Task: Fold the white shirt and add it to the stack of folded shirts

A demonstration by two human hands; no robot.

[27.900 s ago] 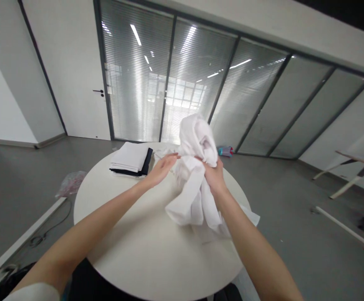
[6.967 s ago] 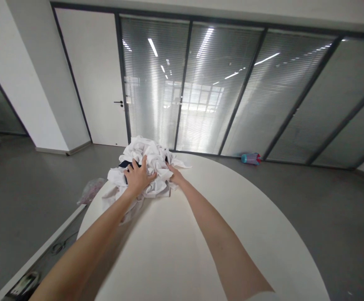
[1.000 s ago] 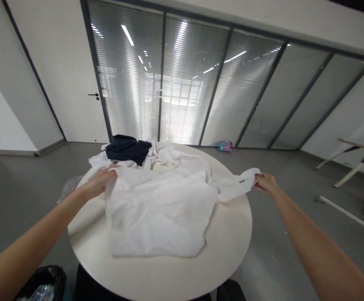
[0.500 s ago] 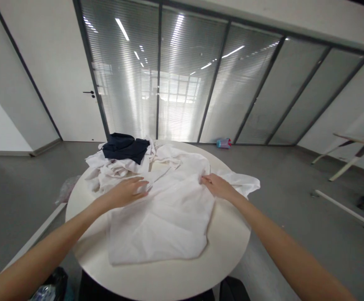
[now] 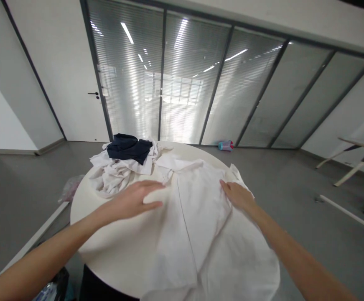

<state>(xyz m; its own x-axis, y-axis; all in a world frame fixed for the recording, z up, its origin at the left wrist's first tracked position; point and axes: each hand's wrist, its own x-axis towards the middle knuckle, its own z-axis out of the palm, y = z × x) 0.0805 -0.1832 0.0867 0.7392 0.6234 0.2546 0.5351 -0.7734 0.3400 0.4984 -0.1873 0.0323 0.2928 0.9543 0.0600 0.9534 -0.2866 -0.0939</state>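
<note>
Although the near end of the white shirt (image 5: 197, 234) runs out of the bottom of the frame, most of it can be seen spread over the right half of the round worktop (image 5: 115, 246). It lies mostly flat, with a long straight seam running from the far end toward the near edge, and soft creases near the right hand. Its near part spills over the near right edge and hangs past it, so the hem can't be made out. At the far end, the shirt's white cloth meets a crumpled white pile (image 5: 113, 177) at the far left edge, and the border between them is hard to trace. A dark navy garment (image 5: 129, 148) sits on top of that pile, its folds too dark to read.

The left hand (image 5: 134, 198) is open, palm down with the fingers extended, and holds nothing; it sits at the shirt's left side, though whether it touches the cloth can't be told. The right hand (image 5: 236, 196) is also open, its fingers spread and lying flat on the shirt near the far right edge, with no fold pinched. A plastic bag (image 5: 70, 188) lies on the floor just beyond the left edge of the worktop.
</note>
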